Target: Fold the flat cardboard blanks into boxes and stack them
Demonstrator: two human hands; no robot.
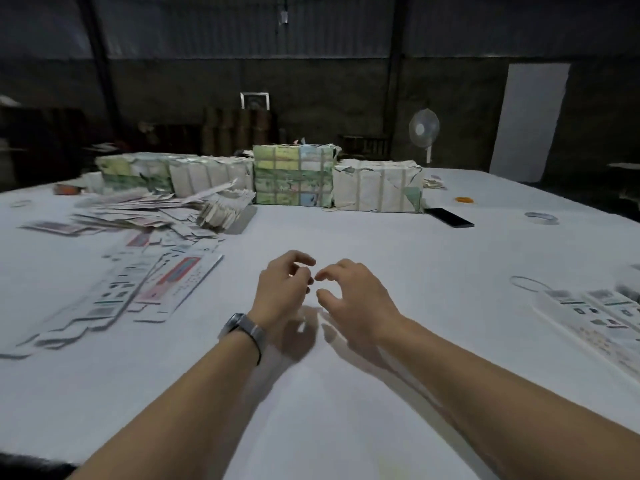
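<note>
1. Flat cardboard blanks (138, 289) lay at the frame's left on the white tabletop (346, 230).
2. At centre, the left hand (282, 285) and right hand (353, 292) hovered empty, fingers loosely curled.
3. Finished boxes (595, 313) lay at right.
4. Judged between boxes; next, reaching left for a blank.

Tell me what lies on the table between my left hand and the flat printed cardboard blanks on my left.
Nothing: in the head view only bare white table separates the left hand from the flat printed cardboard blanks.
</note>
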